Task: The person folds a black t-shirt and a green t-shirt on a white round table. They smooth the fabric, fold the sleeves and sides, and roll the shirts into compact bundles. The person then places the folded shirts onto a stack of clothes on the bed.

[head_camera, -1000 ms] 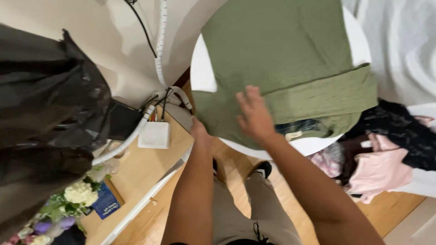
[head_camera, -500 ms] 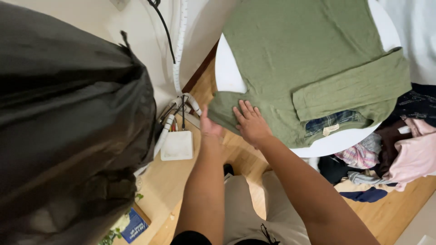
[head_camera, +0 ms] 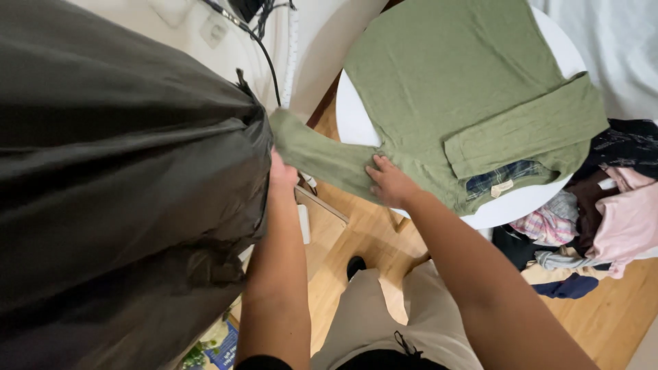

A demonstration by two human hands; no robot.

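An olive-green long-sleeved shirt [head_camera: 466,89] lies spread on a round white table [head_camera: 521,202], one sleeve folded across its lower part. Its other sleeve [head_camera: 319,154] stretches off the table's left edge. My left hand [head_camera: 281,175] grips the end of that sleeve and holds it out to the left. My right hand [head_camera: 389,183] presses flat on the shirt where the sleeve meets the body, at the table's near edge. A plaid inner collar with a label [head_camera: 497,181] shows at the shirt's neck.
A large black bag [head_camera: 116,192] fills the left side, close to my left arm. A heap of clothes, pink, plaid and dark [head_camera: 596,219], lies right of the table. Cables [head_camera: 264,41] run along the white wall. Below is wooden floor [head_camera: 356,236].
My left hand has taken the loose sleeve and pulled it out to the left. My right hand has stayed on the shirt's near edge. The view has shifted, and the black bag now fills more of it.
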